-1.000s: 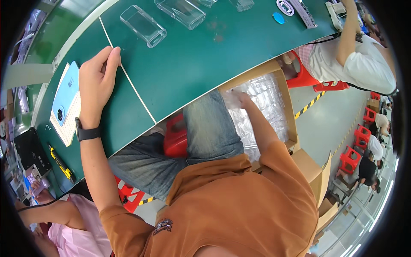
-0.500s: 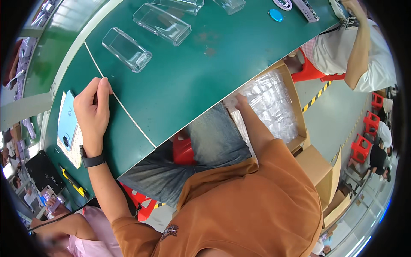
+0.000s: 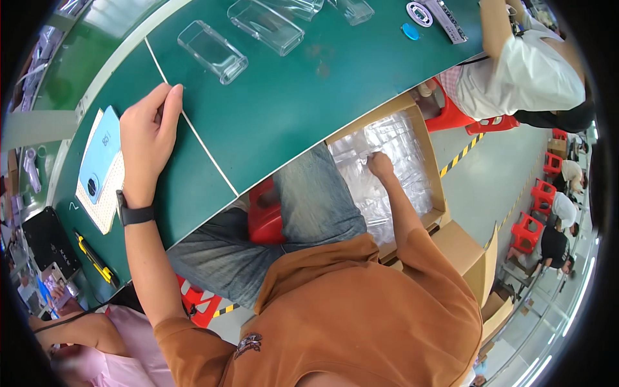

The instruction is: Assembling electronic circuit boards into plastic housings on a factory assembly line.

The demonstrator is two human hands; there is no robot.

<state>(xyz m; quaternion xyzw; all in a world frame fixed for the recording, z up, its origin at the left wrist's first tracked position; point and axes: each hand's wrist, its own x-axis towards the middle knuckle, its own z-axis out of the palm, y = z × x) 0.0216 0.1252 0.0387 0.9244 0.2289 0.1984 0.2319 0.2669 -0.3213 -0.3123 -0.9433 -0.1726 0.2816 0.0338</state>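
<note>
My left hand [image 3: 149, 138] rests on the green table [image 3: 277, 109] in a loose fist, thumb against the curled fingers, with nothing visible in it. To my right, my right hand [image 3: 381, 165] is down in an open cardboard box [image 3: 432, 169]. Its fingers are closed over the clear plastic-wrapped pieces [image 3: 401, 138] that fill the box; whether they grip one is too small to tell. Beyond my left hand, a clear plastic case [image 3: 213, 53] lies on the table, with another clear case [image 3: 267, 27] and more like them toward the far edge.
Left of my left hand, a light-blue phone [image 3: 102, 151] lies on a white pad. A yellow cutter knife [image 3: 96, 259] and a black board [image 3: 50, 242] lie nearer. A blue disc [image 3: 410, 31] and a white ring [image 3: 419, 14] sit far right, near a seated co-worker [image 3: 541, 71].
My right hand has shifted from the box's table-side edge to the middle of its plastic-wrapped contents. The view has shifted a little; my left hand stays in a fist on the table.
</note>
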